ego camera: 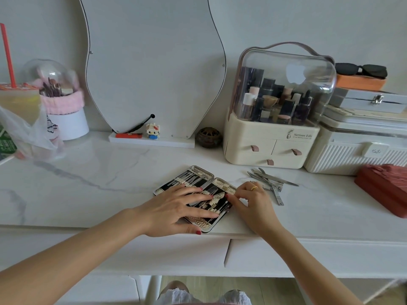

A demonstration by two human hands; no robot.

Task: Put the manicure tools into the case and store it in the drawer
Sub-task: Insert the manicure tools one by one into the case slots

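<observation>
An open manicure case [193,176] with a metal rim and black lining lies near the front edge of the white marble tabletop, with several steel tools strapped inside. My left hand [176,208] lies flat across the near half of the case, fingers spread, pressing on it. My right hand [253,201] is at the case's right edge, fingertips pinched at a tool there; what it grips is hidden. Several loose steel tools [272,180], among them nail clippers, lie on the table just right of the case. Two closed drawer fronts [264,254] sit below the tabletop.
A cream cosmetics organiser [271,144] with a clear lid stands behind the loose tools, a white ribbed box [352,155] beside it. A red textured case [385,190] lies at the right. A mirror [154,62], small jar [208,137], brush holder [66,119] and drink cup [19,102] line the back and left.
</observation>
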